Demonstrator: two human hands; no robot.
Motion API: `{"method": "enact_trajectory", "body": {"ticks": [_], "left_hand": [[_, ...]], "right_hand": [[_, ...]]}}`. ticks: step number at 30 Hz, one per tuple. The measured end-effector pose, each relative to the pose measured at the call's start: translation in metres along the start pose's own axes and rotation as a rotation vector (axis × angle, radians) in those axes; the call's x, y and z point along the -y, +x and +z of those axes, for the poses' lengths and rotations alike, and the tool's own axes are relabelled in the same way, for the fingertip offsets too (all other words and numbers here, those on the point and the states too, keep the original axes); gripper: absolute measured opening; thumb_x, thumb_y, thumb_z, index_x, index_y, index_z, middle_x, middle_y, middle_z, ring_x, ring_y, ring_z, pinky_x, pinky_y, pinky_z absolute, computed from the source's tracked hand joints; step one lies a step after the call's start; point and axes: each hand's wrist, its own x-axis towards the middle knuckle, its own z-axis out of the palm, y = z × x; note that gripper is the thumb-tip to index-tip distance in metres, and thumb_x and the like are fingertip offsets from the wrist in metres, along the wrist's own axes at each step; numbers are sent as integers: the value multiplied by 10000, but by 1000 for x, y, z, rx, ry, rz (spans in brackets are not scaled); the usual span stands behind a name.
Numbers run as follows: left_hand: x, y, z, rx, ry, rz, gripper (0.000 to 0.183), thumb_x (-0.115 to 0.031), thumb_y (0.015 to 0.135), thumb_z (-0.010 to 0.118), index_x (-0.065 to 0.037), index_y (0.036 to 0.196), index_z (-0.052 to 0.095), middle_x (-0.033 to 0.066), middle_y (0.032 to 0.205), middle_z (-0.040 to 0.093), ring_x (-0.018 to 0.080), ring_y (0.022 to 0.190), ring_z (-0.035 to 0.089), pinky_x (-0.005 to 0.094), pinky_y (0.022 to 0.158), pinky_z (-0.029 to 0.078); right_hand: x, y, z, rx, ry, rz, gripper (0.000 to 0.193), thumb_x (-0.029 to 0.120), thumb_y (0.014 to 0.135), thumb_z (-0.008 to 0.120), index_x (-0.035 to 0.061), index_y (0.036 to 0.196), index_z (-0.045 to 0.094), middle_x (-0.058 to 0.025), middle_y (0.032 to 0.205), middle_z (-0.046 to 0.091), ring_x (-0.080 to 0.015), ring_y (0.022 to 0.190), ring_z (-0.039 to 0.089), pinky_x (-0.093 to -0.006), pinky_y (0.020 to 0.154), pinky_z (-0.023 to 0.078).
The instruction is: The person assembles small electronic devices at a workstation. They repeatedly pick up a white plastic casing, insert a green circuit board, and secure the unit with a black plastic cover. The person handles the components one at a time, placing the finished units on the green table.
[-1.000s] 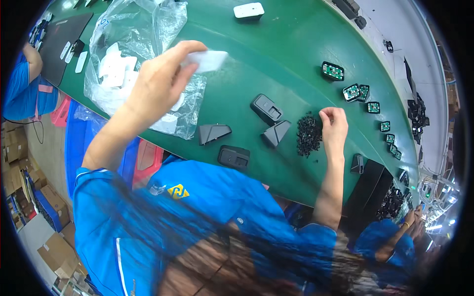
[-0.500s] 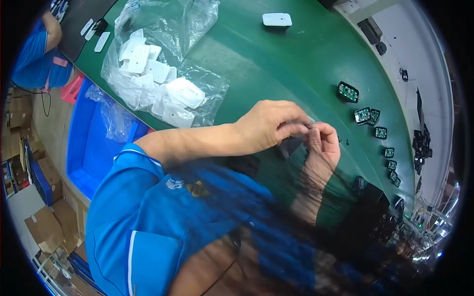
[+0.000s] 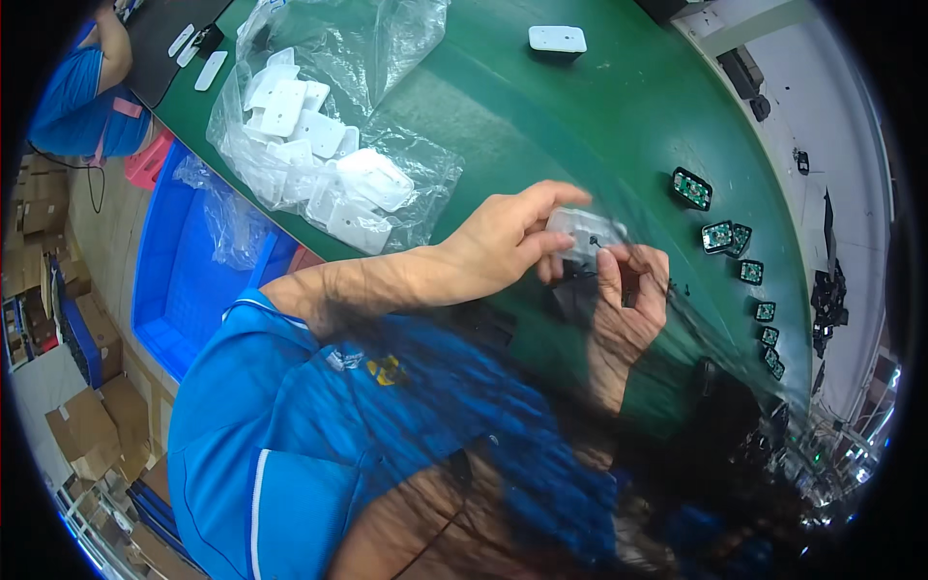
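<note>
My left hand (image 3: 507, 237) grips a white plastic cover (image 3: 577, 228) by its near-left edge, thumb on its face. My right hand (image 3: 630, 285) is closed at the cover's lower right, thumb and forefinger pressed together. Just above that thumb tip a small black piece (image 3: 594, 242) lies against the cover; its kind is too small to make out. Strands of dark hair hang across the view and blur part of the right hand. Tiny black parts (image 3: 686, 289) lie on the green table right of that hand.
A clear plastic bag (image 3: 425, 159) of white covers (image 3: 314, 130) lies at the left on the green table (image 3: 464, 97). One white-topped black case (image 3: 558, 40) stands far off. Several black housings with green circuit boards (image 3: 692, 189) line the right edge. A blue bin (image 3: 179, 309) sits beyond the left edge.
The white cover has turned so its face shows between my hands. My left fingers have spread along it, and the small black piece has come into view.
</note>
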Motion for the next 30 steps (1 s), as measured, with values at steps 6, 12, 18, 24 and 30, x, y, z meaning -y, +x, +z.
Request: {"method": "enact_trajectory", "body": {"ticks": [6, 12, 18, 24, 30], "left_hand": [[9, -5, 1, -94, -145, -30, 159, -45, 903, 545, 50, 1030, 547, 104, 860, 650, 122, 740, 632, 260, 668, 509], [8, -11, 5, -124, 179, 180, 127, -1, 900, 543, 51, 1012, 573, 96, 952, 608, 137, 807, 624, 257, 714, 515], [14, -5, 6, -228, 283, 399, 78, -19, 855, 595, 18, 923, 590, 90, 854, 582, 151, 683, 581, 270, 589, 459], [2, -6, 7, -147, 12, 152, 100, -70, 868, 607, 24, 897, 588, 67, 776, 571, 111, 618, 565, 263, 557, 449], [5, -7, 7, -167, 130, 171, 109, -70, 846, 617, 28, 886, 590, 88, 750, 579, 134, 604, 577, 274, 548, 452]], "right_hand": [[5, 1, 11, 45, -93, -122, 96, 73, 813, 688, 19, 843, 614, -59, 814, 532, -127, 666, 509, -243, 551, 403], [2, -4, 17, -18, -115, -91, 111, 65, 803, 695, 25, 815, 592, -47, 786, 517, -113, 631, 480, -245, 541, 391], [1, -10, 24, -17, 6, 8, 144, 83, 806, 703, 23, 851, 581, -19, 804, 492, -86, 632, 434, -226, 551, 355], [0, 1, 1, -68, -83, -24, 403, 191, 765, 758, 45, 1093, 576, -20, 953, 505, -88, 715, 416, -223, 604, 324], [-4, 13, -5, 234, 163, 266, 255, 126, 771, 748, 25, 954, 602, 34, 800, 514, -36, 650, 385, -178, 548, 298]]}}
